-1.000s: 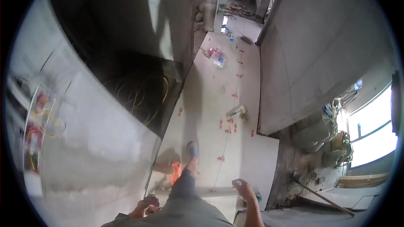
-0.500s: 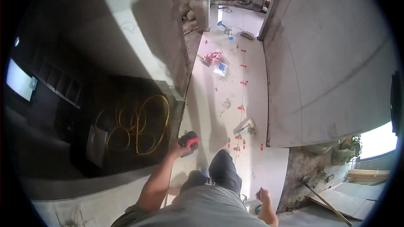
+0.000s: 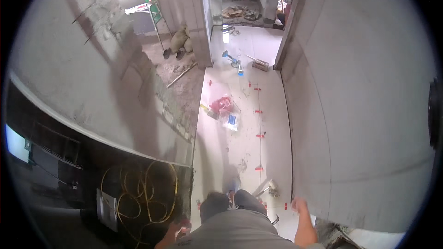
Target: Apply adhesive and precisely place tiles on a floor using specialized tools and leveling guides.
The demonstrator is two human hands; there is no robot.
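Note:
I stand on a pale tiled floor in a narrow corridor; my grey-trousered legs and feet are at the bottom. My left hand hangs low at my left side by the edge of the left wall, its fingers closed around a small red and dark object that is mostly hidden. My right hand swings at my right side close to the grey wall, fingers curled with nothing visible in them. A white-handled tool lies on the tiles just ahead of my right foot.
Small red tile clips dot the tile joints. A red bag and a clear packet lie mid-corridor, a blue tool farther on. Coiled yellow cable sits in a dark recess at left. Rubble and sacks lie behind.
I have walked forward along the corridor and the view has tilted up. My left hand dropped from out in front to my side; my right hand swung slightly forward.

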